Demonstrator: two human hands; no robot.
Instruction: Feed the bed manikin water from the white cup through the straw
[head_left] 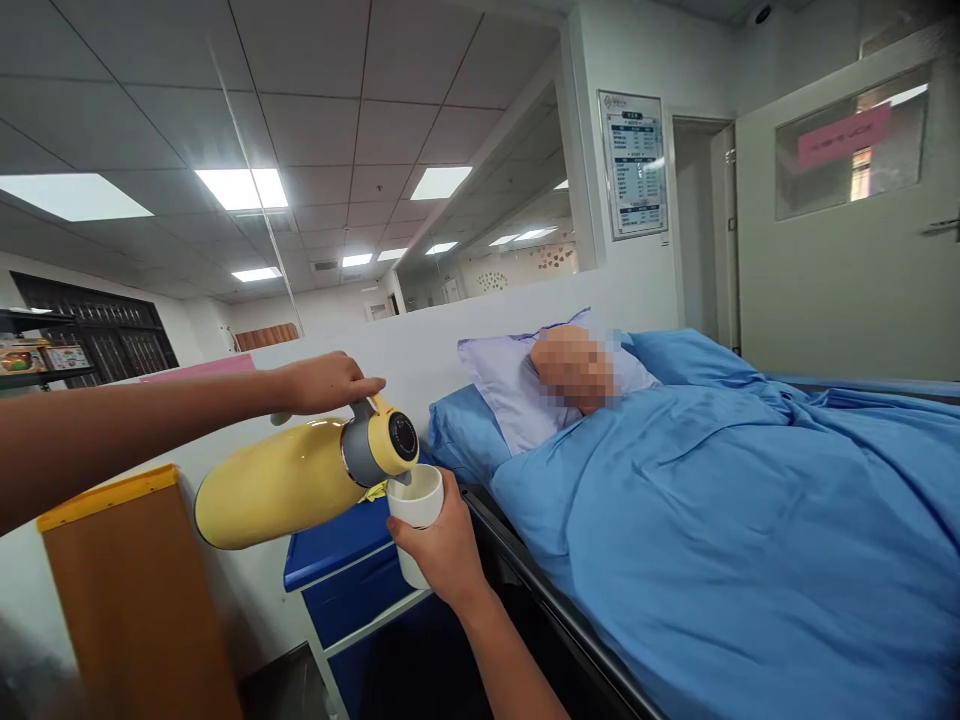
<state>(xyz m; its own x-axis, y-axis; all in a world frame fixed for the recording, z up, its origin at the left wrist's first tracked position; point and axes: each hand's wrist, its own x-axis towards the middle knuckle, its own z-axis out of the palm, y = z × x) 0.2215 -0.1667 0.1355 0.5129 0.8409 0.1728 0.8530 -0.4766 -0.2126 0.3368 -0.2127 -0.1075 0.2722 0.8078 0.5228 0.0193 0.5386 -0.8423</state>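
Observation:
My left hand (326, 384) is closed round the handle of a yellow thermos jug (277, 487) with a grey collar and a yellow lid. The jug is tipped nearly level, its spout pointing down over the mouth of a white cup (417, 505). Wrapped round that cup is my right hand (448, 545), which keeps it almost upright, tilted slightly toward the jug. The spout is right at the cup's rim. Whether liquid is running, and how full the cup is, I cannot make out.
Below the jug stands a blue bedside cabinet (341, 540) with something yellow on top. To the right, a person lies under a blue quilt (720, 540), head on a lilac pillow (499, 385). A black bed rail (555, 610) edges the bed. An orange-brown panel (135, 590) stands left.

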